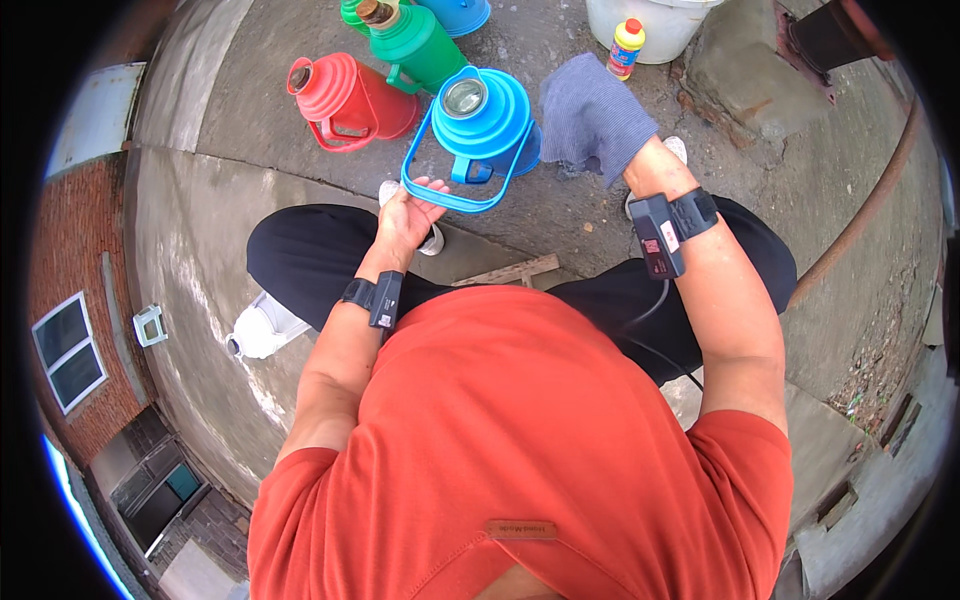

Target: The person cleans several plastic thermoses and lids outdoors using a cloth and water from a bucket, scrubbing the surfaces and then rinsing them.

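A light-blue plastic thermos flask [487,124] stands in front of me, its round glass mouth uncovered and its carrying handle lowered toward me. My left hand [412,212], palm up, has its fingers under the bar of that handle; whether they grip it cannot be made out. A grey-blue ribbed cloth [592,112] covers my right hand [611,135] up to the wrist, just right of the flask, so its fingers are hidden. Left of the flask stand a red thermos flask [356,97] and a green thermos flask [420,49], both with stoppers in their mouths.
Another blue vessel [459,15] and green one [352,15] stand farther back. A yellow bottle with a red cap [625,51] is beside a white bucket [649,30]. A white thermos [262,330] is by my left knee. A rusty pipe [870,217] curves at right.
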`<state>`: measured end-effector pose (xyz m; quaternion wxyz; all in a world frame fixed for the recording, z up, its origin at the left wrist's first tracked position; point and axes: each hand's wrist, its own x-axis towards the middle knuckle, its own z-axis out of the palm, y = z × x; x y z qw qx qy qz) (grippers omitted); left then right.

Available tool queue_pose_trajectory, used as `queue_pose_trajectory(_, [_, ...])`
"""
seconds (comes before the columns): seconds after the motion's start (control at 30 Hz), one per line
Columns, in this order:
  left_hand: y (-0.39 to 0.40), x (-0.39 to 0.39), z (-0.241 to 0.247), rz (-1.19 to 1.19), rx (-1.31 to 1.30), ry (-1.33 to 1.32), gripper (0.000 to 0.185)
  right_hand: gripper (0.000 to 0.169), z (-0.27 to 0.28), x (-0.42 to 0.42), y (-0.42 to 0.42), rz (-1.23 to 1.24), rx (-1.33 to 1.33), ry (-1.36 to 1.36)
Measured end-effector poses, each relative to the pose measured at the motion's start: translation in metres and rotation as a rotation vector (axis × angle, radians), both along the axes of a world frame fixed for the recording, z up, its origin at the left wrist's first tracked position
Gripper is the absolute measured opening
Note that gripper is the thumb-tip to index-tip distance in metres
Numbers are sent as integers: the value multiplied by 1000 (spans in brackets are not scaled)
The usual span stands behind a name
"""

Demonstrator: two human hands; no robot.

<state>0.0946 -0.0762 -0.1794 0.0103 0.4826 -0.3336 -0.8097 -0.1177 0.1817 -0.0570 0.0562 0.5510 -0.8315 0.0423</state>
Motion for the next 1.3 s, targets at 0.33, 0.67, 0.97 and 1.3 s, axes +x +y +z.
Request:
queue_pose_trajectory(0.33, [-17,-12,33,-39,90,230,35,13,-71,61,-87,263,-39,-642])
queue_pose_trajectory(0.67, [-10,-7,29,-50,151,229,27,17,-31,76,-104,388,-80,-359])
queue_pose_trajectory(0.97, [-18,-1,13,-36,180,280,24,19,-32,88,-122,290,-163,-351])
queue_pose_trajectory(1.3, [-20,-4,21,-50,101,191,24,15,-1,83,-152,370,250,-375])
